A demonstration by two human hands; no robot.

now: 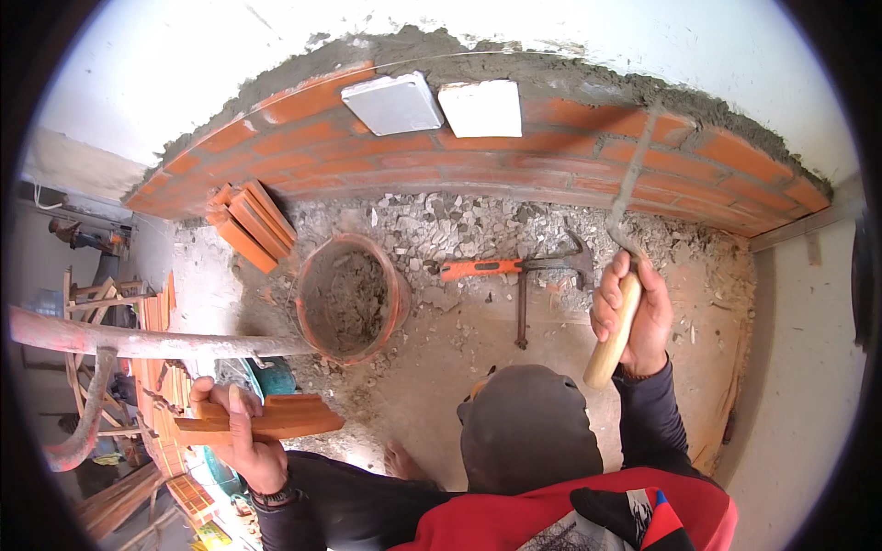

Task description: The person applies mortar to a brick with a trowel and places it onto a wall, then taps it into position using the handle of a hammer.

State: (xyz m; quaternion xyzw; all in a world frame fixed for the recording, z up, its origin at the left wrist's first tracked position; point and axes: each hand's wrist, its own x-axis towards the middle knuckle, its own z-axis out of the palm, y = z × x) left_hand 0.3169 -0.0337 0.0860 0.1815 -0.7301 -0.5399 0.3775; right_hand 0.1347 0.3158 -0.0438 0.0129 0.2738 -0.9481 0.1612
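My left hand (246,441) grips a piece of orange brick (299,418) at the lower left. In my right hand (650,312) is a trowel (614,344), held by its pale wooden handle. The trowel's grey blade is seen nearly edge-on and points away toward the low brick wall (514,165); whether it touches the wall, I cannot tell. Wet grey mortar lies along the wall's top. Between my hands and the wall stands an orange bucket (401,298) with mortar (344,294) inside.
A hammer (482,267) with an orange handle lies on the rubble-strewn floor, across a thin metal bar (522,317). Loose bricks (250,225) are stacked left of the bucket. Two white square pieces (390,103) rest on the wall. A metal pole (175,342) crosses the left side.
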